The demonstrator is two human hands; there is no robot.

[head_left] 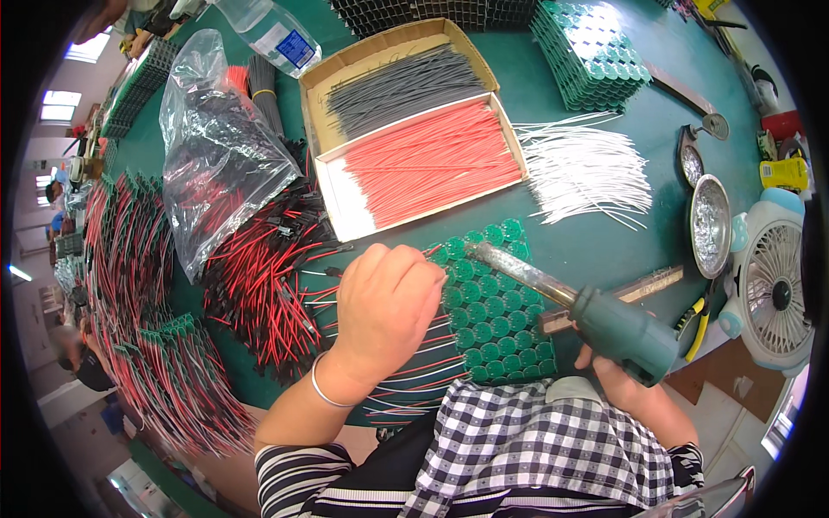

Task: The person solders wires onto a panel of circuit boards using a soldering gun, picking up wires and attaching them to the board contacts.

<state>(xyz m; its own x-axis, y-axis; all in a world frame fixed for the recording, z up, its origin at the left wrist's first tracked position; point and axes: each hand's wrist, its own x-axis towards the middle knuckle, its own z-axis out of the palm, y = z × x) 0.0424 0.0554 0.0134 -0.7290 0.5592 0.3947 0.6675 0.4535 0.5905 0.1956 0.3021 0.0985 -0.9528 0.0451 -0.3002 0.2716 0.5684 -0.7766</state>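
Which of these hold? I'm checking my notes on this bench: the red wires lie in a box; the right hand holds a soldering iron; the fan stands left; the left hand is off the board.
1. The red wires lie in a cardboard box: true.
2. The right hand holds the soldering iron: true.
3. The fan stands on the left: false, on the right.
4. The left hand is off the green board: false, it rests over it.
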